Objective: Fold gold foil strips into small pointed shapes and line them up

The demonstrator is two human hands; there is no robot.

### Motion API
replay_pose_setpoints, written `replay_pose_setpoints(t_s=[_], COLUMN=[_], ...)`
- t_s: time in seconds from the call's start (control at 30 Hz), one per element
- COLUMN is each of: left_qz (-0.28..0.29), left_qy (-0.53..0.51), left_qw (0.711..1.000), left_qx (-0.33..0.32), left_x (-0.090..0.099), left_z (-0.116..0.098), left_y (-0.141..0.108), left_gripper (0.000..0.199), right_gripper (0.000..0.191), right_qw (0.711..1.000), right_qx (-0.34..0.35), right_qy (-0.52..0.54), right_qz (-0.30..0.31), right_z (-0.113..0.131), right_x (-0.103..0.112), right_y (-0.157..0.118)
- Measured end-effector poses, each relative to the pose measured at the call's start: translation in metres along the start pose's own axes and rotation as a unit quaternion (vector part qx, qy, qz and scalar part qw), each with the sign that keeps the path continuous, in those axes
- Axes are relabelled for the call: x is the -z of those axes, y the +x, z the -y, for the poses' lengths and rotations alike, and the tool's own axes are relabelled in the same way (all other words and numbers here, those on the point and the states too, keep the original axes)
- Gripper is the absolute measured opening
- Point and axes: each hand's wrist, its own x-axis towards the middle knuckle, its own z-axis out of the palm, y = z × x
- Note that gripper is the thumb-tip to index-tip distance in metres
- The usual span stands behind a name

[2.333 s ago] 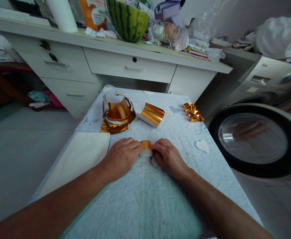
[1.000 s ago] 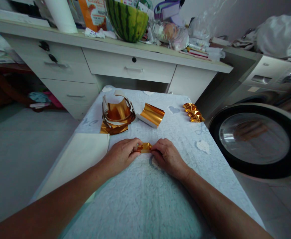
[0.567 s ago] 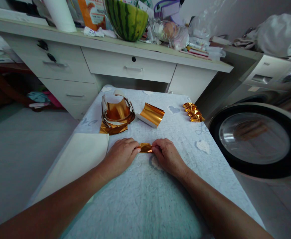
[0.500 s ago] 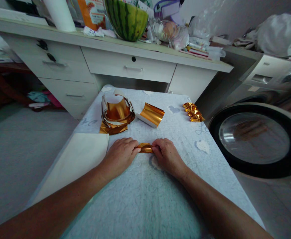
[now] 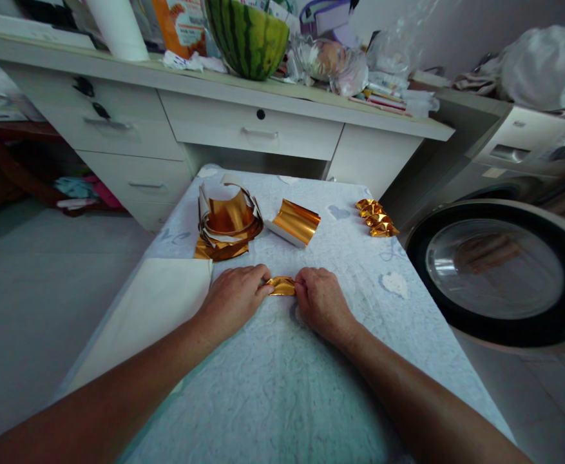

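Between my hands lies a small folded piece of gold foil paper (image 5: 282,286), low over the cloth-covered table (image 5: 282,386). My left hand (image 5: 238,293) pinches its left end with thumb and fingers. The right end is gripped by my right hand (image 5: 321,298), whose fingers are curled in. Just beyond them, a curved sheet of gold foil paper (image 5: 296,222) rests with its white backing partly showing. Left of that sheet stands a loose coil of gold foil paper (image 5: 229,216). Several folded gold foil pieces (image 5: 377,219) sit in a row near the table's right edge.
A pale folded sheet (image 5: 151,309) covers the table's left side. Behind, a white counter with drawers (image 5: 258,132) carries a cut watermelon (image 5: 247,40), a white roll (image 5: 118,29) and plastic bags. On the right, a washing machine's round door (image 5: 495,270) hangs open beside the table.
Both hands keep hold of the foil piece. Its middle looks slightly smoother and flatter, and my fingers have shifted a little. Everything else stays in place.
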Motion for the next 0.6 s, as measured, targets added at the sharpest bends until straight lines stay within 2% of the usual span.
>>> replay_pose_setpoints(t_s=[0.23,0.47,0.6], left_qz=[-0.02,-0.019,-0.024], left_qy=[-0.022,-0.024,-0.012], left_qw=[1.0,1.0,1.0], left_qx=[-0.001,0.008,0.002], left_x=[-0.0059,-0.0039,-0.0046], left_z=[0.0042,0.0015,0.001], left_y=[0.001,0.0005,0.0011], left_gripper=[0.011,0.012,0.013], right_gripper=[0.012,0.013,0.007], right_qw=[1.0,1.0,1.0], right_qx=[0.005,-0.003,-0.019], right_qy=[-0.003,-0.018,-0.008], right_qz=[-0.012,-0.017,-0.016], right_z=[-0.0006,0.0011,0.0014], right_x=[-0.0032,-0.0039,-0.0049], right_y=[-0.0009,-0.0016,-0.0021])
